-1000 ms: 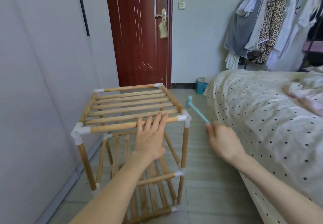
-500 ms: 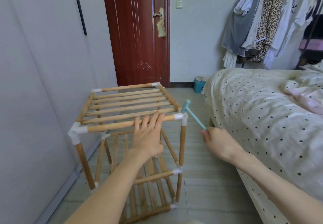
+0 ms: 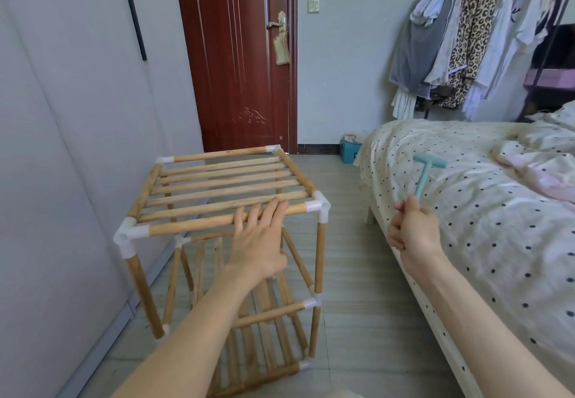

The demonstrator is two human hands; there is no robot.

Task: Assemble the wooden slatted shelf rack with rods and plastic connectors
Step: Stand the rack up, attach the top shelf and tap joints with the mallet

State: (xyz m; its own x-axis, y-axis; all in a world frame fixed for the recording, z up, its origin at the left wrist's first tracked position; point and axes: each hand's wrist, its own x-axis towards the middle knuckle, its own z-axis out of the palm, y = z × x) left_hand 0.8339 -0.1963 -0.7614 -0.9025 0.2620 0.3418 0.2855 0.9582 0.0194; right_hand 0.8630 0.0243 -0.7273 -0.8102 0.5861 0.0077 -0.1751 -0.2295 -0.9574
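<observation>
The wooden slatted rack (image 3: 217,186) stands upright on the floor beside the left wall, its rods joined by white plastic connectors (image 3: 319,208). My left hand (image 3: 259,239) rests flat on the front top rod, fingers straight across it. My right hand (image 3: 412,231) grips the handle of a small teal plastic hammer (image 3: 424,173), raised upright over the edge of the bed, well to the right of the rack's near right corner. Lower slatted tiers show beneath my left forearm.
A bed (image 3: 485,211) with a polka-dot cover fills the right side. The dark red door (image 3: 239,55) is shut behind the rack. Clothes hang at the back right (image 3: 460,40). A teal box (image 3: 350,152) sits by the bed's far corner. Tiled floor runs between rack and bed.
My right hand has swung the teal hammer up and to the right, away from the rack's near right corner connector. My left hand has stayed on the front rod.
</observation>
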